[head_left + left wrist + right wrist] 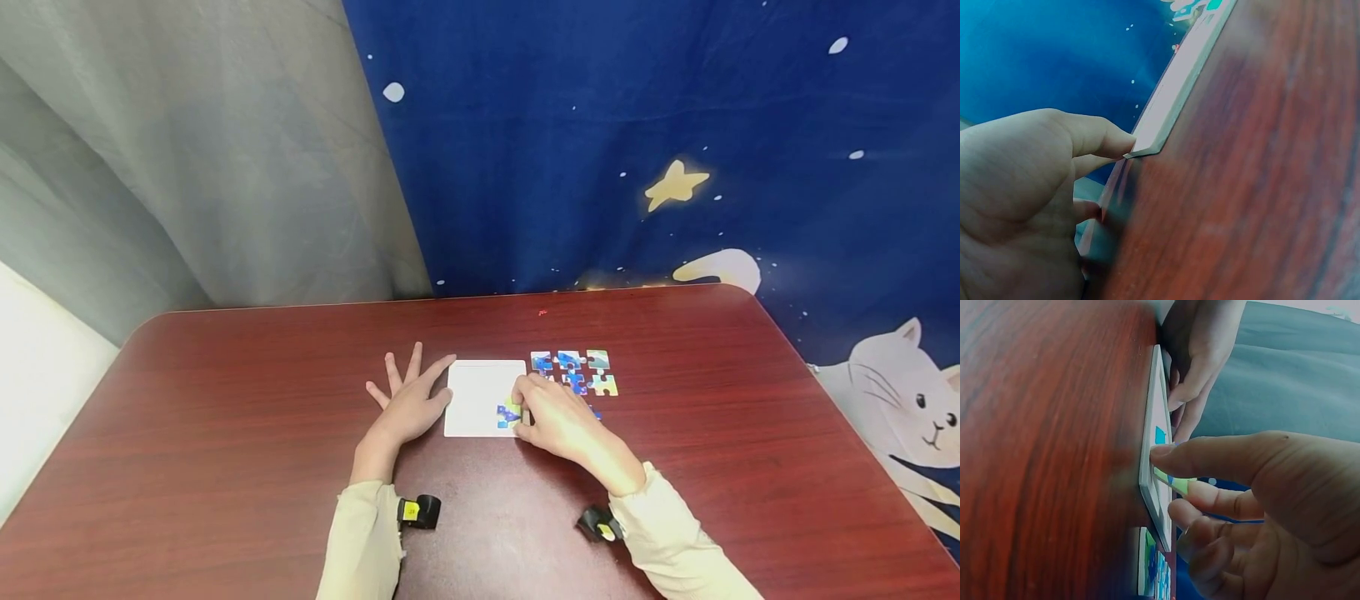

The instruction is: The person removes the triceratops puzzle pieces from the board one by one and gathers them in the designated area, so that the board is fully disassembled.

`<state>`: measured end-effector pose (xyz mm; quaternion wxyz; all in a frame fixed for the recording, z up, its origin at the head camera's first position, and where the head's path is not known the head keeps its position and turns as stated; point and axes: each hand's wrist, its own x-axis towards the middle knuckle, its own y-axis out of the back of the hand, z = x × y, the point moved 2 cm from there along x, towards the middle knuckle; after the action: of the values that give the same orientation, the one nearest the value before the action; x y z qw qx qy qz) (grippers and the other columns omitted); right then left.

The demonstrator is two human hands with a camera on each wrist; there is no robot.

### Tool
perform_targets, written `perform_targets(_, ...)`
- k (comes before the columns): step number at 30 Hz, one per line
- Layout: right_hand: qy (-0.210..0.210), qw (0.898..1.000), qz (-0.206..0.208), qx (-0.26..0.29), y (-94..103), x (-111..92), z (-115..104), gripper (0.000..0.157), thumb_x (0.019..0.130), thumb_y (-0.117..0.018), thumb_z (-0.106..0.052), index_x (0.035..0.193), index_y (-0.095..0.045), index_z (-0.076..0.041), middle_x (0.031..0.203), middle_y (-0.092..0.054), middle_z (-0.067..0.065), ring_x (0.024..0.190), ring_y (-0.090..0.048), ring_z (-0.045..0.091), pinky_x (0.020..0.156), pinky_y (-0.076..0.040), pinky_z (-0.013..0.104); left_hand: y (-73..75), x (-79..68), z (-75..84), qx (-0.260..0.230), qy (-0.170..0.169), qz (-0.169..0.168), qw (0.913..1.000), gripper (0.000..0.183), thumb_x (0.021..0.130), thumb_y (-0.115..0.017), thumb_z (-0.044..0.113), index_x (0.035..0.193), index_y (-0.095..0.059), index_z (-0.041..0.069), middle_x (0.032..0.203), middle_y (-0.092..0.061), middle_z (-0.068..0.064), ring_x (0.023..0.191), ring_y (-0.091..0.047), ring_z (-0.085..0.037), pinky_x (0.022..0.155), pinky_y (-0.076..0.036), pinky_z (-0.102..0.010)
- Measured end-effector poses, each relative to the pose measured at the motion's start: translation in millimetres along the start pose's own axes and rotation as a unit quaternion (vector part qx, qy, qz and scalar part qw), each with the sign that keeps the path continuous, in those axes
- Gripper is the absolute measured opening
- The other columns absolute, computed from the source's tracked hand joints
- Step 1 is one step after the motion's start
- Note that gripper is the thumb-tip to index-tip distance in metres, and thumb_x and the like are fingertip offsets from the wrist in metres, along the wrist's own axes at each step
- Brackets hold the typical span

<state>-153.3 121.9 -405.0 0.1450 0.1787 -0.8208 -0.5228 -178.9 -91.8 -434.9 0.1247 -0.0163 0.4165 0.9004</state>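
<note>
A white puzzle board (472, 392) lies flat on the table. My left hand (407, 408) has its fingers spread, with thumb and forefinger touching the board's left edge; the left wrist view shows them at a corner of the white board (1175, 81). Over the board's right side, my right hand (558, 417) pinches a yellow-green and blue jigsaw piece (1175, 481) between thumb and forefinger, tilted against the board. A blue patch (1160, 434) shows on the board beside the thumb. The right fingers partly hide the piece from above.
Several loose jigsaw pieces (570, 360) lie in rows right of the board, some partly covered by my right hand. A small red mark (542, 313) is near the table's (262, 417) back edge. Grey and blue curtains (525, 150) hang behind.
</note>
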Motion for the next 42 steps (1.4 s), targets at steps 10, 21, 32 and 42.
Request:
perform_targets(10, 0.052, 0.998, 0.013, 0.035, -2.3, 2, -3, 0.028, 0.072, -0.075, 0.000, 0.090, -0.055, -0.008, 0.074, -0.057, -0.003, 0.066, -0.052, 0.011, 0.059, -0.044, 0.025, 0.6, -0.8, 1.0, 0.002, -0.001, 0.005, 1.0000, 0.054, 0.090, -0.048, 0.025, 0.143, -0.038, 0.027, 0.155, 0.002, -0.011, 0.131, 0.027, -0.041, 0.088, 0.023, -0.068)
perform_targets(21, 0.075, 0.996, 0.026, 0.049, -4.0, 3, -7, 0.022, 0.073, -0.069, 0.002, 0.093, -0.061, -0.002, 0.076, -0.062, 0.001, 0.070, -0.058, 0.014, 0.065, -0.049, 0.028, 0.9, -1.2, 1.9, 0.005, 0.001, 0.005, 1.0000, 0.054, 0.090, -0.047, 0.026, 0.143, -0.038, 0.027, 0.155, 0.002, -0.011, 0.131, 0.027, -0.041, 0.088, 0.023, -0.067)
perform_targets(32, 0.042, 0.999, 0.013, 0.012, -8.9, 1, -8, 0.031, 0.076, -0.076, -0.024, 0.096, -0.063, -0.006, 0.083, -0.054, -0.002, 0.070, -0.050, 0.012, 0.063, -0.044, 0.028, 0.7, -1.1, 2.2, 0.007, 0.001, 0.008, 0.9999, 0.053, 0.091, -0.047, 0.026, 0.143, -0.039, 0.026, 0.155, 0.001, -0.012, 0.132, 0.027, -0.041, 0.088, 0.023, -0.067)
perform_targets(42, 0.027, 0.999, 0.021, -0.001, -11.0, 2, -7, 0.030, 0.074, -0.078, -0.025, 0.093, -0.062, -0.009, 0.078, -0.049, -0.005, 0.065, -0.047, 0.011, 0.056, -0.042, 0.027, 0.2, -0.9, 1.8, 0.006, 0.002, 0.007, 1.0000, 0.053, 0.090, -0.048, 0.026, 0.143, -0.039, 0.027, 0.155, 0.001, -0.012, 0.132, 0.027, -0.041, 0.088, 0.024, -0.067)
